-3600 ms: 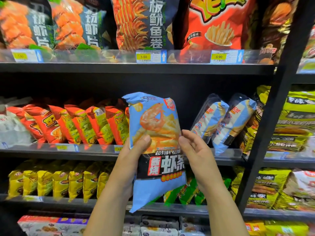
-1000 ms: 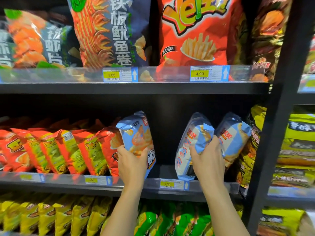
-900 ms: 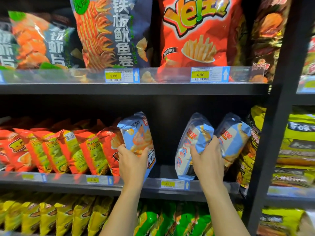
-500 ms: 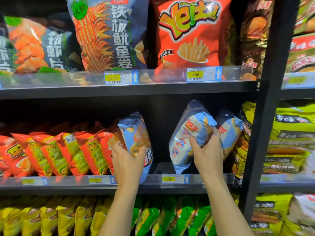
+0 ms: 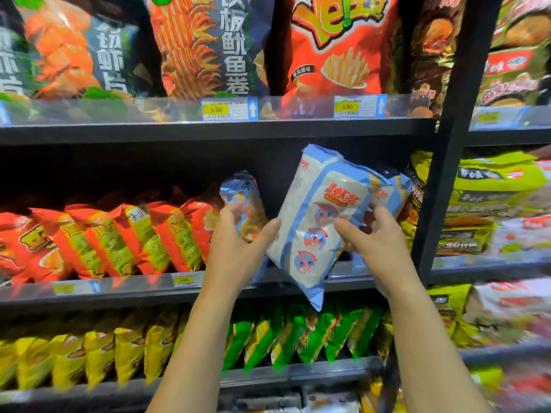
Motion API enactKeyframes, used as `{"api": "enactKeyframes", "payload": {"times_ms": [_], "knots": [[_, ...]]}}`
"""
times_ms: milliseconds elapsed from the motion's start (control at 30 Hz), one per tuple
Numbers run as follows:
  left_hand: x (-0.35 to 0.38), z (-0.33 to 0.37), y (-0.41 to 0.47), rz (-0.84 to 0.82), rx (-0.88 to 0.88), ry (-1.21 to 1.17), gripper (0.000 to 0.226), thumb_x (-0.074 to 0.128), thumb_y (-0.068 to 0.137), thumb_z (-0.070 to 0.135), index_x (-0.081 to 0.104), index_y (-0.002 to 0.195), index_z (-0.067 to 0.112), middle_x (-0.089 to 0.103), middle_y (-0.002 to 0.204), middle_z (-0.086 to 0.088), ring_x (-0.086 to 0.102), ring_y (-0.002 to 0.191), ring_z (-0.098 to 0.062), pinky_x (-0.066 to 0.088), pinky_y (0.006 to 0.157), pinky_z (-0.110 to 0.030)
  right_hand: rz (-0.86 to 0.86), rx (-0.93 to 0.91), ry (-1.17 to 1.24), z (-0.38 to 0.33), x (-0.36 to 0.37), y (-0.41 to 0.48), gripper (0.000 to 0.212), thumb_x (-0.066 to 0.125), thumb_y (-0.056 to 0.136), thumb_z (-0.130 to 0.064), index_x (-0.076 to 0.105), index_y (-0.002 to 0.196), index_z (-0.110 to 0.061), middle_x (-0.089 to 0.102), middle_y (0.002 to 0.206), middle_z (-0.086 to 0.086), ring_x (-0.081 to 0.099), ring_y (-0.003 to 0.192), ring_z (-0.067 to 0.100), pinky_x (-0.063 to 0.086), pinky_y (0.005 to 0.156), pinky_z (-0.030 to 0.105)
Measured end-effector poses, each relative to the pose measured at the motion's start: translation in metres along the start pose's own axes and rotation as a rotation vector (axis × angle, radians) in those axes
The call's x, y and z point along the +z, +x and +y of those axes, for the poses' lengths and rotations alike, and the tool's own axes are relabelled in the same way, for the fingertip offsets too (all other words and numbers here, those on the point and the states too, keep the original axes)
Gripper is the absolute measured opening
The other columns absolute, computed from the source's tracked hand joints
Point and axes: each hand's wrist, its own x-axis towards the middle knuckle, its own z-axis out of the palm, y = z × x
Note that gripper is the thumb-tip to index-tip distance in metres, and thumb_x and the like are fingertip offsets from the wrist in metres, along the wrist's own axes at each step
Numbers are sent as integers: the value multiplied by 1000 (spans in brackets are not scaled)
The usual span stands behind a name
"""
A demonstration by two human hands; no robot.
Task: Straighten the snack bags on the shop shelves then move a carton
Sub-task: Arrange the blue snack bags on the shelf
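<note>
Black shop shelving fills the view, each tier fronted by a clear rail with price tags, and the middle shelf (image 5: 119,290) is where the work goes on. At 9 o'clock on it a row of red-and-yellow bags (image 5: 119,234) leans in file. Near the centre, the right hand (image 5: 378,242) pinches a lifted bag (image 5: 322,222), thumb on its face and fingers curled behind. The pale blue pack hangs tilted with its top toward 1 o'clock, its bottom corner below the rail, probably pulled out so it can be turned and set square. The left hand (image 5: 238,251) is spread wide at 9 o'clock of it, fingers against a standing blue bag (image 5: 247,201), seemingly to keep it upright, thumb reaching the lifted bag's edge. Another blue bag (image 5: 390,186) sits behind at 3 o'clock, beside the black post (image 5: 441,174). No carton shows.
</note>
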Motion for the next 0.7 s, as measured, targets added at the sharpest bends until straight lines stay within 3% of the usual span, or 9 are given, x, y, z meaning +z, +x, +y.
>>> {"api": "enactKeyframes", "payload": {"times_ms": [167,233,300,433,567,700], "knots": [[-18,2,-21,-270,-110,-181,80,82,84,53,45,149,27,60,143,14,60,127,-6,49,107,-33,-168,126,135,-7,7,-39,49,73,90,-18,58,136,-22,76,122,5,73,114,26,59,82,40],[-27,0,-33,-423,-159,-293,70,78,80,57,53,140,33,71,131,14,69,120,-8,55,103,-39,-186,169,200,-8,12,-56,49,70,87,-19,58,135,-18,76,123,9,74,109,26,61,76,35],[-32,-1,-45,-525,-175,-358,51,75,87,54,59,133,39,75,127,13,71,119,-14,56,101,-43,-202,198,234,-10,16,-71,48,68,89,-19,57,135,-14,75,125,12,74,108,26,62,79,38],[-33,0,-65,-507,-255,-512,43,72,89,41,65,131,29,76,127,1,73,117,-24,53,107,-57,-179,237,229,-14,24,-91,43,65,92,-26,59,134,-15,76,123,9,75,108,25,63,82,34],[-29,2,-79,-444,-270,-527,46,73,91,36,64,135,26,76,127,2,73,118,-23,53,107,-56,-137,275,210,-13,30,-101,61,63,87,-54,58,140,-22,76,124,0,73,114,22,58,92,44],[-16,8,-93,-355,-282,-490,48,81,91,38,64,134,25,76,126,5,73,117,-20,54,106,-55,-121,294,157,-9,41,-110,74,75,80,-71,58,138,-28,75,125,-4,73,115,19,55,102,49]]}}
